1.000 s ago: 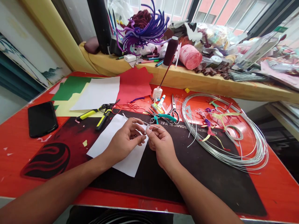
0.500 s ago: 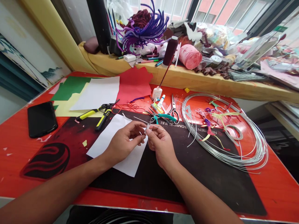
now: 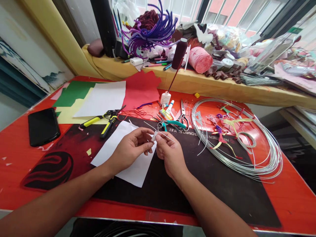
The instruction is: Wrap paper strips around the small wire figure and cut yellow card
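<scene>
Between my hands is a small wire figure [image 3: 155,135] with a round loop at its top, thin wire ends sticking out on both sides, and a white strip wrapped round its middle. My right hand [image 3: 169,148] pinches it from the right between thumb and fingers. On the other side, the curled fingers and thumb of my left hand [image 3: 132,146] close on the lower end of the white wrapping. A white sheet of paper [image 3: 118,154] lies under my left hand on the black mat [image 3: 197,177]. Just beyond the figure are teal-handled pliers [image 3: 175,123].
A large coil of wire [image 3: 274,154] lies right, with small wrapped figures [image 3: 220,131] inside it. Scissors [image 3: 183,115], a glue bottle [image 3: 165,98] and yellow-black cutters [image 3: 106,121] lie beyond my hands. A phone [image 3: 43,126] and coloured paper [image 3: 142,89] are left and back.
The wire figure has turned slightly in my fingers, so its loop and white wrapping show more. Both hands stay in nearly the same place.
</scene>
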A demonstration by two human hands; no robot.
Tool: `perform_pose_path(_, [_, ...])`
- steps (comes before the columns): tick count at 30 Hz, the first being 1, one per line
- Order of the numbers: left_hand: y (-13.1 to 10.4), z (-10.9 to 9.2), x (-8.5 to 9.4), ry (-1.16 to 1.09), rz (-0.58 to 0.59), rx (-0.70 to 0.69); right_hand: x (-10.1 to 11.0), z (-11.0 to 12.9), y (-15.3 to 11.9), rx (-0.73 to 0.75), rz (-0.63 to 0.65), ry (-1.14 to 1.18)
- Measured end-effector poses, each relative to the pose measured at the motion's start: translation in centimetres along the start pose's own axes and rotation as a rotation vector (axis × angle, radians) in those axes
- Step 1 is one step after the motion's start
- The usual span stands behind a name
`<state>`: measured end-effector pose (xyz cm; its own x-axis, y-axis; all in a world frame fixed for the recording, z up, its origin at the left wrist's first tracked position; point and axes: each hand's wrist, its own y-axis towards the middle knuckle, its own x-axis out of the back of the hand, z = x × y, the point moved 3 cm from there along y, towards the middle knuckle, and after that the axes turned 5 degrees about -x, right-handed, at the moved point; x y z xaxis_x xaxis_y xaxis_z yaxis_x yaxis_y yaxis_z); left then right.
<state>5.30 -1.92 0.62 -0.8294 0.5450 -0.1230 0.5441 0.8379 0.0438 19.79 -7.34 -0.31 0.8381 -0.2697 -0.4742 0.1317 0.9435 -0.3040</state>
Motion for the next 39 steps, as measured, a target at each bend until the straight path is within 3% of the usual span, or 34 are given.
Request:
perform_pose_path(19, [0.22, 0.53, 0.29, -0.145, 0.003, 0.064, 0.09, 0.09, 0.06, -0.032, 0.0, 0.023])
perform_pose_path(39, [0.42, 0.71, 0.28, -0.326, 0.089, 0.142, 0.11, 0.07, 0.04, -0.09, 0.073, 0.031])
